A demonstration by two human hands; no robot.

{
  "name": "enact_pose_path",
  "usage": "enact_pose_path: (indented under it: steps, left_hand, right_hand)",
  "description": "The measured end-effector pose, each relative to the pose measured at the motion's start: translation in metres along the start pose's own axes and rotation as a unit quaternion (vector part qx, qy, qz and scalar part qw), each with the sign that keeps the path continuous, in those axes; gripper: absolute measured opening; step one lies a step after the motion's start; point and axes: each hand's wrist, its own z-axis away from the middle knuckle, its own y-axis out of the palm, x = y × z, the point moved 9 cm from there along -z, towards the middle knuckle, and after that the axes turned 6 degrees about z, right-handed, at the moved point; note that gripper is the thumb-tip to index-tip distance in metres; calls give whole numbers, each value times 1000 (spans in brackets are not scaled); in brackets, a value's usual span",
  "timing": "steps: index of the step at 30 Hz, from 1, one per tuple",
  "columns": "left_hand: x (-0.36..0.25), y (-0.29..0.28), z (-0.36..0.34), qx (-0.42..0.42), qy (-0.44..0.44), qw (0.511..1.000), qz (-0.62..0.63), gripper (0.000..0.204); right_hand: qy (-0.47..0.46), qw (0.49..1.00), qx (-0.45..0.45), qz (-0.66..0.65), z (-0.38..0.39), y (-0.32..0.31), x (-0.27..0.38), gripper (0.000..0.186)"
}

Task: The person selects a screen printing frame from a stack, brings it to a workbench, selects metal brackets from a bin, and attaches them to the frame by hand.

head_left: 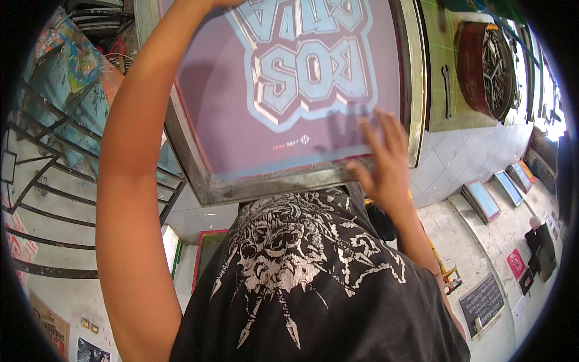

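A screen-printing frame (283, 183) with metal bars is in front of my chest. Its purple mesh (223, 120) carries large light-blue block lettering (310, 75) and a small mark lower down. My right hand (389, 160) is over the frame's near right corner, fingers spread and slightly blurred, holding nothing that I can see. Whether its palm touches the bar I cannot tell. My left arm reaches up along the frame's left side, and my left hand (224, 2) is cut off by the upper edge, so its fingers are hidden.
To the right, a green work surface (443, 54) bears a wrench (446, 90) and a round dark-red tin (473, 72) of metal pieces. Black metal racks (57, 199) stand at the left. Several small framed screens (482, 202) lean along the right wall.
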Motion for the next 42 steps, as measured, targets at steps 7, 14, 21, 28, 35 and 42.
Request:
enact_pose_path:
  steps: [7,14,21,28,35,42]
  left_hand:
    - [-6,-1,4,18,2,1000,-19,75]
    - [-3,2,5,30,-7,1000,-4,75]
    - [4,7,1,22,-6,1000,-9,75]
    - [8,10,0,22,-9,1000,-9,76]
    - [6,9,4,25,-3,1000,6,75]
    - [27,25,-19,-24,134,988,-78,60]
  right_hand:
    - [-85,994,62,26,27,54,71,58]
    - [-66,996,21,63,29,73,75,61]
    - [-50,996,16,69,26,79,76,65]
    - [-51,995,16,82,25,79,79,66]
    - [-52,995,17,83,24,84,79,69]
    - [-62,996,34,62,22,79,80,69]
